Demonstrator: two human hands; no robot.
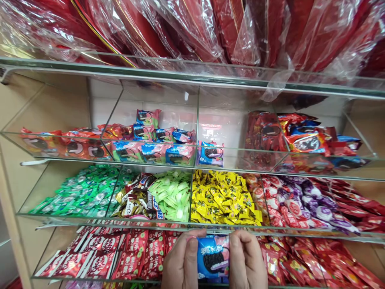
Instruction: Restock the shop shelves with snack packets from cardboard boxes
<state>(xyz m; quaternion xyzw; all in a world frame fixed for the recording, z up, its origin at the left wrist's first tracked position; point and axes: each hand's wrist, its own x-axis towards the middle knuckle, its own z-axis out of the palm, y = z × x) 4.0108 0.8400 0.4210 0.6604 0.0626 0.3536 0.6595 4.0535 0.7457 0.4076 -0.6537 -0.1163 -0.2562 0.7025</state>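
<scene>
A small blue and pink cookie packet (213,259), printed with a dark sandwich cookie, is upright at the bottom centre, its front facing me. My left hand (185,261) grips its left edge, thumb in front. On its right edge my right hand (247,259) is closed the same way. A similar blue cookie packet (211,153) stands alone in the upper bin, above my hands. In the bin to its left, blue, pink and green cookie packets (152,152) are stacked in rows. The fingers behind the held packet are hidden.
Clear dividers split the glass shelves (168,164) into bins. Yellow sweets (224,198), green packets (87,190) and purple-red sweets (303,200) fill the middle row. Red packets (96,253) lie below. Plastic-wrapped red bags (228,32) sit on top. Orange packets (309,142) lie upper right.
</scene>
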